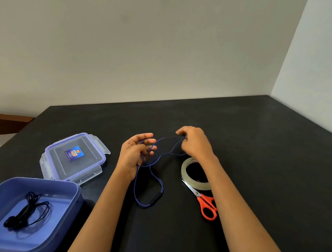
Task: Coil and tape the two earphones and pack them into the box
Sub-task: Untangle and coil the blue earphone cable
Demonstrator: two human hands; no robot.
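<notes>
A blue earphone cord (152, 177) runs between both hands above the black table (260, 134). My left hand (134, 155) has loops of the cord wound round its fingers. My right hand (194, 142) pinches the cord's far end. A loop with a black inline remote (155, 199) hangs down onto the table. A black earphone (28, 212) lies bundled inside the open blue box (70, 200) at the lower left.
The box's clear lid (76, 156) with a sticker lies behind the box. A roll of clear tape (195, 173) sits under my right wrist, with red-handled scissors (204, 203) beside it. Walls close the table's far and right sides.
</notes>
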